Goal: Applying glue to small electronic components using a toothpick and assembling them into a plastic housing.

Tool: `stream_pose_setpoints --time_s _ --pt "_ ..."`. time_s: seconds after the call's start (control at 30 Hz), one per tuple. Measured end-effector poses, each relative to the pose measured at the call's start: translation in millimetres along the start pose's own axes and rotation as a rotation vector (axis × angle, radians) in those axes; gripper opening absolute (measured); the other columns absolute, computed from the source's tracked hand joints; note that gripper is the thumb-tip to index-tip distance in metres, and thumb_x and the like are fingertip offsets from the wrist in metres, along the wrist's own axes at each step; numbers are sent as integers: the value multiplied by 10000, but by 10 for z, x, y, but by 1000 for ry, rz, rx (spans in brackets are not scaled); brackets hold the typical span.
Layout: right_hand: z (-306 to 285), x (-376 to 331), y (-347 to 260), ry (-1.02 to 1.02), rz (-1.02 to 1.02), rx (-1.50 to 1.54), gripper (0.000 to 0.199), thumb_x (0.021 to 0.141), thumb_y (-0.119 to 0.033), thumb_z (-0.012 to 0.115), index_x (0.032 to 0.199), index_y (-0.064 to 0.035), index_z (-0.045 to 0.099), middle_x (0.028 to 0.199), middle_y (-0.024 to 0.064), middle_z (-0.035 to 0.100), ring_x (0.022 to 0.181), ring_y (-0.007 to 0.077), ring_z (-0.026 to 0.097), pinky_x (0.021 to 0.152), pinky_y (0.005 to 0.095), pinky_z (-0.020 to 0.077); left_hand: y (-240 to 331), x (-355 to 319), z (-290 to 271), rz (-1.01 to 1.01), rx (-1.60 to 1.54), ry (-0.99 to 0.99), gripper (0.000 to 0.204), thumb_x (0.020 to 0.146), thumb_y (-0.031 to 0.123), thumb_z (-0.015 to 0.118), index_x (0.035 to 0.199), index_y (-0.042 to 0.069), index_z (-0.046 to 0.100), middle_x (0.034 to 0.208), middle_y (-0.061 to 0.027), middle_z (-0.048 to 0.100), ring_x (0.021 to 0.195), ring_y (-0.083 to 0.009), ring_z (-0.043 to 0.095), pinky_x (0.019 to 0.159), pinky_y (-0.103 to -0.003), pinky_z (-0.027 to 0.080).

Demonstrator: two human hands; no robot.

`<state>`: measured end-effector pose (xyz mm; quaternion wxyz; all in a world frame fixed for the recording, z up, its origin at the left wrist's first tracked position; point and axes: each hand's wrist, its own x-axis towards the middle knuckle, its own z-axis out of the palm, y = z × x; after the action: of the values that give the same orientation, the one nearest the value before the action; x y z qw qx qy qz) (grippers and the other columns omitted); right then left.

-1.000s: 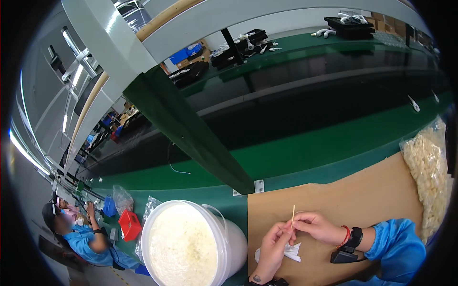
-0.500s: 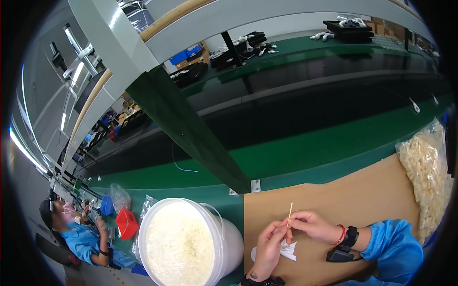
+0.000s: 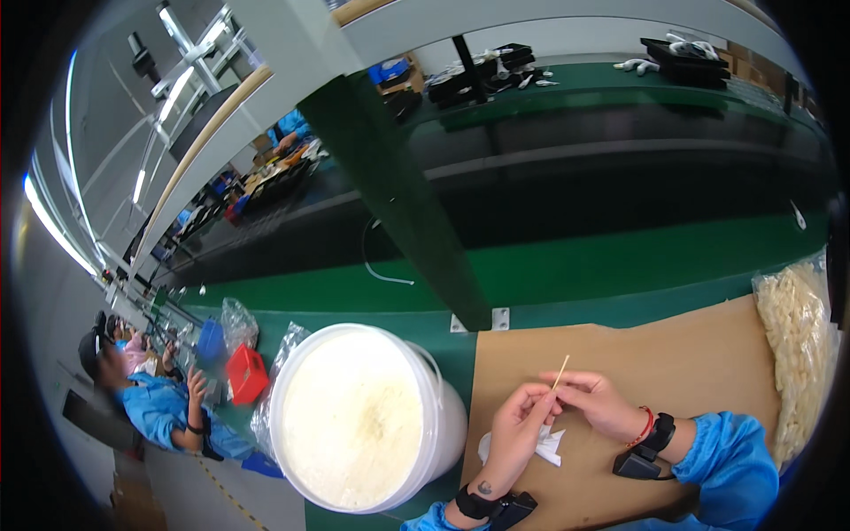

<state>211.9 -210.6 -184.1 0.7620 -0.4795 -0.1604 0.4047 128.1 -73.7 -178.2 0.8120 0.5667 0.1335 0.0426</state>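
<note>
A thin, pale, wooden-looking stick (image 3: 562,368) stands tilted up between my two hands, its lower end hidden by the fingers. My left hand (image 3: 521,423) pinches it low down with thumb and fingers. From the other side, my right hand (image 3: 602,407) has its thumb and fingertips closed on the same stick. Beneath the hands, a crumpled white tissue or cloth (image 3: 551,448) lies on a brown cardboard sheet (image 3: 620,363). To the left stands a large white bucket (image 3: 450,420), filled with off-white material (image 3: 350,416) under what looks like a clear film.
A clear bag of pale pieces (image 3: 788,354) rests at the right edge. A green post (image 3: 412,212) rises beyond the cardboard, before a dark conveyor (image 3: 620,177). Left of the bucket are a red bin (image 3: 246,375), a blue bin (image 3: 211,341) and a co-worker (image 3: 155,403).
The view has shifted, so most of the scene sits differently in the picture. Both hands keep hold of the stick, which leans more to the right. The co-worker's hand is raised with fingers spread.
</note>
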Motion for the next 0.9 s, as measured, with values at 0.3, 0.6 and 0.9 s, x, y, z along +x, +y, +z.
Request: stream_pose_setpoints --time_s 0.3,0.6,0.9 --pt "22 18 -13 13 15 -154 262 957 -120 516 1159 19 606 907 41 617 843 103 567 792 242 462 741 -811 84 777 721 345 199 760 -89 692 942 -20 653 752 -133 646 616 -197 602 542 -242 457" --pt "4 10 -26 -6 22 -215 238 970 -132 518 1129 8 626 877 24 609 834 86 558 785 235 470 1657 -1355 -292 864 1484 912 131 774 -66 647 896 -20 647 797 -109 595 785 -238 537 696 -346 421" --pt "24 46 -22 -49 18 -224 215 969 -120 523 1112 3 628 875 21 615 819 79 557 772 225 469 1814 -1114 -330 721 1926 708 140 720 -51 668 849 6 674 739 -81 574 769 -234 537 700 -328 420"
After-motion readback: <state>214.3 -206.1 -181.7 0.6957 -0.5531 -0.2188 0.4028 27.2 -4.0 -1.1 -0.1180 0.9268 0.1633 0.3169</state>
